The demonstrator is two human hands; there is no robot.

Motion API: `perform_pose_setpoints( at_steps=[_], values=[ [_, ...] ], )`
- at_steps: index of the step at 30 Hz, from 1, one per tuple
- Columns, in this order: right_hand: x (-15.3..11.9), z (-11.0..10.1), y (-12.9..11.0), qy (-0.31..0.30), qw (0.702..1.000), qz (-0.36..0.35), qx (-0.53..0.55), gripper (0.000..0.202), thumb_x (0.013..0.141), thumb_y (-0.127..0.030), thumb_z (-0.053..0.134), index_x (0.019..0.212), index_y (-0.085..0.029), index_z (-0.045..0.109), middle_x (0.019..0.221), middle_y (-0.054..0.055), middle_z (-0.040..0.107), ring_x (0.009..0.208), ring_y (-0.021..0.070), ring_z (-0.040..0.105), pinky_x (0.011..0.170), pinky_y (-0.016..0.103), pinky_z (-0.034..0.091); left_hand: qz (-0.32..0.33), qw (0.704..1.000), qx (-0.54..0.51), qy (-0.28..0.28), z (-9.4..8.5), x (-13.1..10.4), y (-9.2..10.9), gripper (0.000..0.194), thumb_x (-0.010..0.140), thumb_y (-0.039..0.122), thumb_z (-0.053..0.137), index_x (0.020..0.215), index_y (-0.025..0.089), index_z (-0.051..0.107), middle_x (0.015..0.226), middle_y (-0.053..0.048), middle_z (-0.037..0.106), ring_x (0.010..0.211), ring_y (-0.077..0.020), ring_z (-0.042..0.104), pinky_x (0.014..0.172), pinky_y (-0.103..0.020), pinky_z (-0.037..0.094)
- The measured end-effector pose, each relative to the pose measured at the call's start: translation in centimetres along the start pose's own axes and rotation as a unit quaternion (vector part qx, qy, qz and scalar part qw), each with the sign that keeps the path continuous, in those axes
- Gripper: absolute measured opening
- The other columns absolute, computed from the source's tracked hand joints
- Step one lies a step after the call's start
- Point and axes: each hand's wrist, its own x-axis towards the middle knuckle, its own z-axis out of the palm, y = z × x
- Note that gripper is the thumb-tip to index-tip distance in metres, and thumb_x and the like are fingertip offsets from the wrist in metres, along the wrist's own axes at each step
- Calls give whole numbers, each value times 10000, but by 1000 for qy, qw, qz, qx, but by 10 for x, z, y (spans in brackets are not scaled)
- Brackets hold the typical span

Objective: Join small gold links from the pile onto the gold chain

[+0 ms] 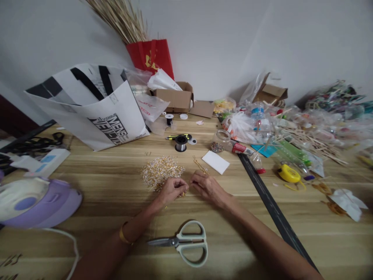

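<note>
My left hand [174, 188] is closed in a pinch at the near right edge of a pile of gold and clear beads [161, 171]. Small gold beads [183, 193] show under its fingertips, apparently held there. A short gap separates it from my right hand [206, 187], whose fingers are pressed together; what they hold, if anything, is too small to see. Just beyond the right hand lies a twisted gold beaded strand [200, 165]. Scissors with pale green handles [192, 243] rest on the table in front of me, blades pointing left.
Behind the beads stand a wire spool [181, 144] and a utility knife [175, 137]. A white card [216, 161] and a glass jar of beads [219, 142] are to the right, beside a yellow tape measure [288, 173]. Leftward are a white bag [96, 112] and a purple appliance [52, 204].
</note>
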Motion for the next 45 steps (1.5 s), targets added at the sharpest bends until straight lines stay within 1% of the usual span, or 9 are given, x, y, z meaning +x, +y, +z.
perform_pose_setpoints(
  at_steps=[9,15,20,24,29,32,35,41,45],
  values=[
    [-1,2,-2,0,1000,4,1,116,903,-192,438,860,-170,543,824,47,540,754,147,529,669,253,419,15,1000,10,-6,1,-3,5,185,660,285,637,598,124,570,504,32,520,465,-70,455,470,-189,356],
    [-1,2,-3,-10,1000,19,10,115,904,-218,458,939,-171,557,856,56,585,800,155,556,692,254,420,26,999,29,-13,2,-3,4,160,690,253,590,589,130,567,483,42,484,462,-72,436,464,-184,337],
    [-2,8,-3,-14,999,25,-14,140,913,-260,452,916,-174,562,816,45,609,746,148,566,661,251,415,65,995,78,0,3,-1,-1,138,702,236,579,629,127,619,537,14,548,526,-94,472,494,-186,352],
    [-1,10,-6,-12,999,25,-42,145,917,-243,439,894,-170,562,803,48,616,714,148,564,641,248,402,87,991,99,6,3,0,-6,132,702,221,574,652,122,645,598,-10,598,589,-117,508,539,-194,376],
    [0,10,-9,-22,998,35,-52,159,922,-231,418,873,-164,554,798,57,619,710,147,565,641,244,396,80,988,130,19,5,0,-5,118,674,153,544,587,125,619,538,13,558,538,-104,474,520,-194,348],
    [0,10,-9,-24,998,51,-39,167,919,-219,414,831,-162,543,753,46,605,686,139,555,628,235,386,72,990,123,22,5,0,-3,124,670,157,539,565,132,599,516,19,533,525,-101,460,511,-194,346],
    [0,10,-6,-19,998,62,-10,157,907,-215,425,808,-165,536,718,31,586,664,131,538,612,225,373,65,992,105,14,5,-2,-1,119,680,196,552,609,124,614,535,8,546,526,-103,464,511,-201,354],
    [1,6,-1,-8,995,88,55,125,888,-224,454,841,-172,558,727,12,587,637,116,512,591,216,360,44,996,78,-5,2,-2,-1,148,694,245,562,648,113,611,548,6,541,506,-95,463,502,-208,360],
    [0,1,-2,-21,991,94,88,133,886,-229,451,853,-167,563,722,7,580,625,107,491,570,205,354,44,996,77,-3,2,-1,-3,134,693,232,561,639,114,598,540,8,543,499,-91,470,495,-204,361]
  ],
)
